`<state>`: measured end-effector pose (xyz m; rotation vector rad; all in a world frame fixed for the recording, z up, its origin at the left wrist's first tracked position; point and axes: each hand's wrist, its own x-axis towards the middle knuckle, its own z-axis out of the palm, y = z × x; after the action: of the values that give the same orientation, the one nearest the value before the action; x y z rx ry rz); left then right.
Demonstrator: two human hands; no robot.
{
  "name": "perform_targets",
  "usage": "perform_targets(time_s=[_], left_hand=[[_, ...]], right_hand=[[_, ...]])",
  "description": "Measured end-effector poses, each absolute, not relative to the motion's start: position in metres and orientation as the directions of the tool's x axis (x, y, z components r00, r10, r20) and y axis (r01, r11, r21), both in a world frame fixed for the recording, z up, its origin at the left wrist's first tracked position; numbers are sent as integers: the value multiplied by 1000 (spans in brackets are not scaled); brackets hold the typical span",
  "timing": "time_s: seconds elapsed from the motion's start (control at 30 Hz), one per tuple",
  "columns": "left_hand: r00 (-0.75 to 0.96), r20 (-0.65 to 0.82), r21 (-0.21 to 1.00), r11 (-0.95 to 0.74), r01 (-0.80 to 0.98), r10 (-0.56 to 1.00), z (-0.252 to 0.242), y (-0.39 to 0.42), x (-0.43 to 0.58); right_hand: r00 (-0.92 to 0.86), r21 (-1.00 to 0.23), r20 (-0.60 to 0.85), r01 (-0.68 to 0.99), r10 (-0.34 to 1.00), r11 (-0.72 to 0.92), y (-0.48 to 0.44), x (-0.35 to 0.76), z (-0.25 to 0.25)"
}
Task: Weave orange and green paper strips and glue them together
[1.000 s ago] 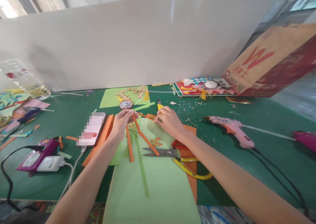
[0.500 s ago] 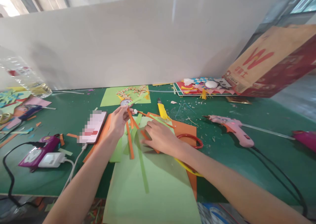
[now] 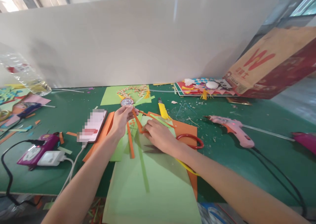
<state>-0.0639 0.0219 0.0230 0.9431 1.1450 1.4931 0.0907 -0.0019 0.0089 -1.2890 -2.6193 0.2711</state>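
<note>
My left hand (image 3: 121,120) is closed on woven paper strips, its thumb and fingertips pinching their crossing. From there an orange paper strip (image 3: 136,119) slants down to my right hand (image 3: 158,134), whose fingers are closed on its lower part. The strip bends sharply just before those fingers. A light green strip (image 3: 146,100) sticks out beyond the left fingertips. Below my hands, another orange strip (image 3: 130,141) hangs over a light green sheet (image 3: 150,187). Scissors (image 3: 189,137) with red and yellow handles lie partly hidden under my right hand and forearm.
A yellow utility knife (image 3: 163,110) lies beyond my right hand. The pink glue gun (image 3: 229,126) and its cord are at right. At left are a phone (image 3: 92,126) and a purple power strip (image 3: 40,151). A paper bag (image 3: 269,64) leans near the white board (image 3: 123,46).
My right hand has bent the orange strip; its lower end no longer shows below the fingers. The scissor blades are now in plain view. My left hand has barely moved.
</note>
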Motion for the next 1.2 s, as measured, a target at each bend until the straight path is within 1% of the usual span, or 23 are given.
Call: perform_targets(time_s=[0.2, 0.43, 0.6, 0.8, 0.97, 1.03, 1.07, 1.13, 1.2], left_hand=[[-201, 2, 965, -54, -256, 980, 24, 22, -65], [-203, 4, 971, -52, -232, 979, 23, 22, -66], [-203, 8, 976, -52, -211, 979, 24, 23, -68], [-184, 16, 976, -55, -210, 983, 22, 23, -67], [-171, 21, 974, -59, -218, 985, 20, 23, -67], [-178, 21, 972, -61, -226, 984, 19, 24, -68], [-188, 21, 971, -65, -231, 982, 19, 25, -68], [-220, 25, 969, -78, -236, 975, 18, 26, -69], [-264, 29, 969, -92, -228, 964, 18, 27, -70]], right_hand=[[-587, -294, 115, 750, 801, 592, 0, 91, 6], [-588, -326, 151, 730, 795, 601, 2, 92, 4], [-595, -311, 196, 716, 780, 625, 1, 93, 4], [-623, -254, 243, 699, 744, 669, 1, 94, 2], [-641, -266, 236, 680, 730, 683, 2, 94, 1], [-638, -319, 251, 655, 728, 685, 3, 94, 2], [-620, -370, 266, 641, 738, 672, 5, 95, 3], [-538, -516, 296, 606, 790, 606, 9, 98, 6], [-399, -685, 303, 540, 865, 489, 16, 103, 11]])
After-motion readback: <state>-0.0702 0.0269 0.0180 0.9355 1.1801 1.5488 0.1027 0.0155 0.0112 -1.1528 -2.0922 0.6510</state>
